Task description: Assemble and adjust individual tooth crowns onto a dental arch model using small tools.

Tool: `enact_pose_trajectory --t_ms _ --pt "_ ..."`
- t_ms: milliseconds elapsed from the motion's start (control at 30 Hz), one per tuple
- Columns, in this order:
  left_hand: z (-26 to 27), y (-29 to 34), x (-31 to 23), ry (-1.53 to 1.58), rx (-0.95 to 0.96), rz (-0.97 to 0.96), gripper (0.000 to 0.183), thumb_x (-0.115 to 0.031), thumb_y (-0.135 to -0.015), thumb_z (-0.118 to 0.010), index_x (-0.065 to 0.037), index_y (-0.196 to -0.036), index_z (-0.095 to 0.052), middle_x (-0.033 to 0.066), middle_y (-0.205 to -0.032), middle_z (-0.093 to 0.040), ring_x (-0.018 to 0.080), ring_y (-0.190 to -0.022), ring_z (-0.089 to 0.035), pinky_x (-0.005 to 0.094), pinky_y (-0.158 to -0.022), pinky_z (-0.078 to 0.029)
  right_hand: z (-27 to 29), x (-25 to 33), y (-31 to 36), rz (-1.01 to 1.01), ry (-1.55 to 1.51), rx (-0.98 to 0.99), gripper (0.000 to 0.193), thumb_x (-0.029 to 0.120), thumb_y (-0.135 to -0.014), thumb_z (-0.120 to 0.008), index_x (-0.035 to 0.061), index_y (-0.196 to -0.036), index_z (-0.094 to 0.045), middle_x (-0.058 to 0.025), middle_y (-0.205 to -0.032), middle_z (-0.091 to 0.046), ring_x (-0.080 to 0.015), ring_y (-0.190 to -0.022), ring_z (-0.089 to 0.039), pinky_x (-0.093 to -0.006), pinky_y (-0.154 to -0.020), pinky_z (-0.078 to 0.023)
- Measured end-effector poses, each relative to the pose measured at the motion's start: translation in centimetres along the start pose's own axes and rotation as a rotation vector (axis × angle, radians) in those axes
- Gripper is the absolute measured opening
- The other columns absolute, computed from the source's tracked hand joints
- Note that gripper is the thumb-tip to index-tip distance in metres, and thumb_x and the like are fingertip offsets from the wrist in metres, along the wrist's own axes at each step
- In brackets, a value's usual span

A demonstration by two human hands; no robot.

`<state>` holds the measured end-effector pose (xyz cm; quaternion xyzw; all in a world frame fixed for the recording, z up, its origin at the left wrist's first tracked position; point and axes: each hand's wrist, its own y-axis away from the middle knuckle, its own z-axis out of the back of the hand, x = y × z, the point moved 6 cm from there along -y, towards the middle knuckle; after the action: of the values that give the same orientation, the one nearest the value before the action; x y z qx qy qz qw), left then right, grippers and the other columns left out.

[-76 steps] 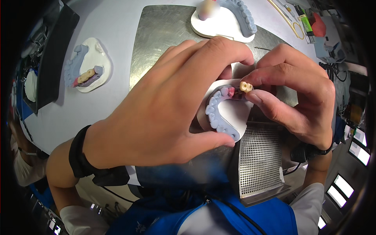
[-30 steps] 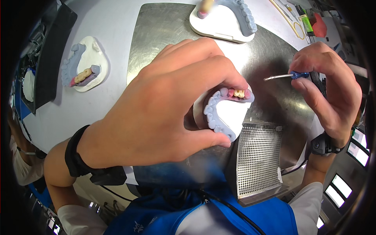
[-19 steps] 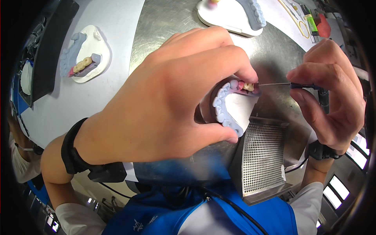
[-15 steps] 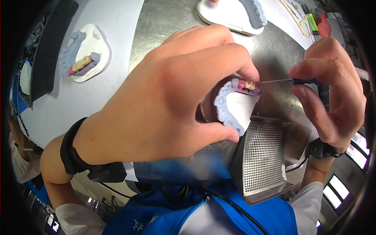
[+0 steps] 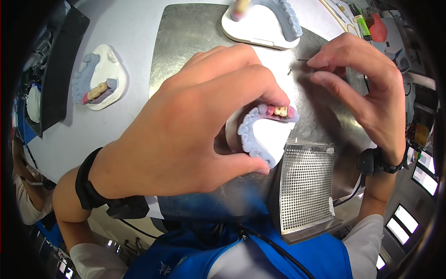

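Note:
My left hand [image 5: 200, 125] wraps a dental model [image 5: 267, 139], fingers over the far side and thumb on the near edge. The model has a white base, grey-blue teeth, pink gum and a cream-coloured crown [image 5: 280, 111] near my index fingertip. To its far right is my right hand [image 5: 362, 83], thumb and index fingertips slightly apart. From beyond its index fingertip pokes the thin shaft of a screwdriver [image 5: 302, 59]; the handle is hidden behind the hand. A tiny gold-coloured piece [image 5: 290, 72] is on the metal plate [image 5: 186, 37] just left of these fingertips.
Another dental model [image 5: 108, 76] lies on the white table at left, beside a black tray [image 5: 58, 69]. A third model [image 5: 260, 35] stands at the far edge. A perforated metal panel [image 5: 306, 186] rises near my right forearm. Tools and a green tube [image 5: 361, 25] lie far right.
My right hand has drawn away from the crown, moving farther back and left, its thumb and index finger changing position. The left hand and its model appear slightly lower and left.

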<state>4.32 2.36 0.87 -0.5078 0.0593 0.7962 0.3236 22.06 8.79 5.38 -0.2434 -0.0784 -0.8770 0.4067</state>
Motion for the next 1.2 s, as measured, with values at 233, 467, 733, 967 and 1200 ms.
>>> enact_pose_trajectory --t_ms 233,467,733,967,1200 --pt "0.2 0.0 0.3 0.030 -0.071 0.026 0.079 -0.007 -0.060 -0.095 0.001 -0.130 -0.060 0.0139 -0.122 -0.064 0.0273 -0.109 -0.063 0.0369 -0.097 -0.051 -1.9 0.8 -2.6 0.011 0.019 0.053 0.020 -0.002 -0.080 -0.077 -0.0030 -0.099 -0.072 -0.0113 -0.090 -0.070 -0.0233 -0.081 -0.067 -0.0332 -0.073 -0.052" --pt "0.1 0.0 -0.8 0.018 -0.105 -0.113 0.070 0.001 -0.064 -0.089 0.006 -0.127 -0.058 0.0202 -0.121 -0.061 0.0303 -0.110 -0.062 0.0385 -0.097 -0.051 -2.2 1.8 -2.1 -0.044 0.191 0.102 0.017 -0.002 -0.085 -0.071 -0.0025 -0.101 -0.067 -0.0120 -0.091 -0.067 -0.0262 -0.078 -0.065 -0.0354 -0.073 -0.050" --pt "0.1 0.2 -1.3 -0.064 -0.121 -0.171 0.062 -0.002 -0.066 -0.091 0.004 -0.121 -0.062 0.0209 -0.118 -0.062 0.0318 -0.108 -0.064 0.0385 -0.092 -0.052 0.0 0.9 -0.3 -0.128 -0.335 -0.022 0.010 -0.007 -0.092 -0.069 -0.0040 -0.099 -0.063 -0.0097 -0.094 -0.066 -0.0184 -0.089 -0.066 -0.0306 -0.086 -0.052" --pt "0.3 0.1 -1.6 -0.072 -0.109 -0.178 0.058 -0.004 -0.068 -0.091 0.002 -0.118 -0.063 0.0210 -0.118 -0.062 0.0308 -0.103 -0.063 0.0371 -0.090 -0.052 1.7 1.8 0.7 0.072 -0.311 -0.176 0.020 -0.015 -0.084 -0.073 -0.0045 -0.097 -0.062 -0.0142 -0.094 -0.067 -0.0244 -0.090 -0.069 -0.0356 -0.085 -0.054" --pt "0.0 0.5 -2.0 -0.165 -0.199 -0.240 0.055 -0.006 -0.066 -0.090 -0.001 -0.114 -0.064 0.0181 -0.116 -0.065 0.0310 -0.102 -0.062 0.0384 -0.088 -0.049 1.8 4.8 0.8 0.294 -0.014 -0.103 0.039 -0.023 -0.071 -0.078 0.0010 -0.096 -0.059 -0.0156 -0.090 -0.068 -0.0258 -0.085 -0.069 -0.0374 -0.074 -0.055"
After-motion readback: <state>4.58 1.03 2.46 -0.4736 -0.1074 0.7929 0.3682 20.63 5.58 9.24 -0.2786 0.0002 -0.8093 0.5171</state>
